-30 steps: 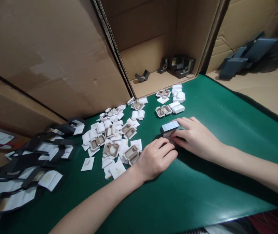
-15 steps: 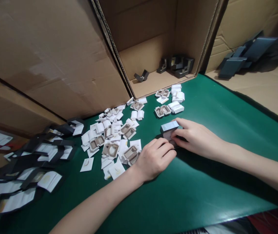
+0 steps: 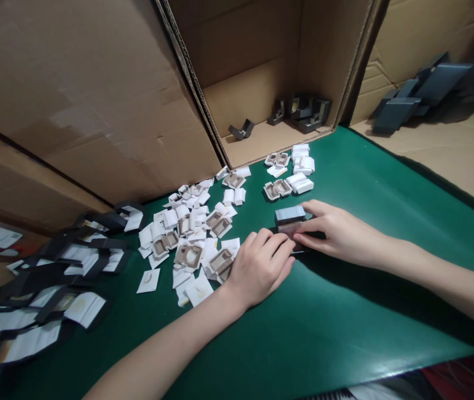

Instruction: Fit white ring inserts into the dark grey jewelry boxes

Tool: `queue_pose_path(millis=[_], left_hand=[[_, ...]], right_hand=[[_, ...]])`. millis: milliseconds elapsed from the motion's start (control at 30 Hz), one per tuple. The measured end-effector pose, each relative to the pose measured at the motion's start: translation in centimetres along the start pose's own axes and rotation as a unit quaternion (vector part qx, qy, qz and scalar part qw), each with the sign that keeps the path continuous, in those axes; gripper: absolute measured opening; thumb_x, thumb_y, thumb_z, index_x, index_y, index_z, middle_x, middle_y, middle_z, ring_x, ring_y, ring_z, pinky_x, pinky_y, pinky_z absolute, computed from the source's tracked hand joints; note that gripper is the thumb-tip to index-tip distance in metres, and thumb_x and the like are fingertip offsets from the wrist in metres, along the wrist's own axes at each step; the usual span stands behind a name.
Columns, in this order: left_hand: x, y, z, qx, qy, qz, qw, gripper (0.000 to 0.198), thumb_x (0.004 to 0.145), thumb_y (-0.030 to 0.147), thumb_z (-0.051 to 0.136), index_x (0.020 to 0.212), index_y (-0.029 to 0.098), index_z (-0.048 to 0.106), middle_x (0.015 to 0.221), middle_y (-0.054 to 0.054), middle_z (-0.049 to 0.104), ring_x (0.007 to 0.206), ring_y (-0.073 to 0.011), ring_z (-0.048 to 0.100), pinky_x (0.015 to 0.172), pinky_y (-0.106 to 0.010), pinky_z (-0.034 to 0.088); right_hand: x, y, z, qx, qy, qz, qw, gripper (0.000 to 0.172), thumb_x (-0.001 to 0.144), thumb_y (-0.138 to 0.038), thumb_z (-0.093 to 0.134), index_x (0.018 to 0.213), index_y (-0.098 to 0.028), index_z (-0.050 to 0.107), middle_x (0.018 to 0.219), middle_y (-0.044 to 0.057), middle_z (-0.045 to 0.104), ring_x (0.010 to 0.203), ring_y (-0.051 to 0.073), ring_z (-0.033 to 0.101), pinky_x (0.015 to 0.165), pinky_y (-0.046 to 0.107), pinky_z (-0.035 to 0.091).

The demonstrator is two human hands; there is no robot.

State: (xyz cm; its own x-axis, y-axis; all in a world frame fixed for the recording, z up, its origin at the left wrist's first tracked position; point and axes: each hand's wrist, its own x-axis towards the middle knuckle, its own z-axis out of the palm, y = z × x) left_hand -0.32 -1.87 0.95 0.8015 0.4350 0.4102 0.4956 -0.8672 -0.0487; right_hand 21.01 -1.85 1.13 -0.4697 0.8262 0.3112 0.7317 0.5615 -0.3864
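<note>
A small dark box (image 3: 290,215) with a bluish-lit lid stands tilted open on the green table, between my two hands. My right hand (image 3: 332,230) is closed on its right side, thumb and fingers pinching near the lid. From the left, my left hand (image 3: 262,266) wraps its bent fingers round the lower front part of the box. The fingers cover most of the box's inside and base. Just left of my left hand lies a pile of white folded paper pieces and grey-brown inserts (image 3: 222,262).
Behind the pile stands an open cardboard box (image 3: 253,150) holding several dark small boxes (image 3: 309,114). More dark boxes (image 3: 395,114) sit in cardboard at the right. Open black boxes with white papers (image 3: 82,258) crowd the left. White inserts (image 3: 277,189) lie beyond my hands.
The lid of the dark box has turned slightly and sits more level. My left hand has shifted a little to the left, and my right hand has moved slightly.
</note>
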Motion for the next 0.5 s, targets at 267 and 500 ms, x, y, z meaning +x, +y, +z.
queue_pose_path(millis=[267,500], left_hand=[[-0.09,0.1,0.28,0.043,-0.038,-0.019,0.998,0.033,0.093,0.025,0.045,0.121,0.01,0.054,0.114,-0.012,0.061,0.091,-0.023,0.054,0.071,-0.035,0.043],[-0.14,0.22,0.41,0.074,-0.075,-0.048,0.993,0.037,0.093,0.031,0.044,0.123,0.012,0.053,0.125,-0.013,0.056,0.096,-0.0249,0.054,0.076,-0.037,0.047]], right_hand=[[0.03,-0.05,0.24,-0.031,0.012,-0.012,0.999,0.028,0.092,-0.03,0.048,0.108,-0.026,0.071,0.088,0.008,0.057,0.08,0.018,0.055,0.062,0.027,0.044],[0.08,-0.47,0.59,-0.066,0.043,-0.011,0.997,0.03,0.093,-0.031,0.046,0.102,-0.02,0.072,0.101,0.013,0.06,0.089,0.022,0.056,0.07,0.033,0.046]])
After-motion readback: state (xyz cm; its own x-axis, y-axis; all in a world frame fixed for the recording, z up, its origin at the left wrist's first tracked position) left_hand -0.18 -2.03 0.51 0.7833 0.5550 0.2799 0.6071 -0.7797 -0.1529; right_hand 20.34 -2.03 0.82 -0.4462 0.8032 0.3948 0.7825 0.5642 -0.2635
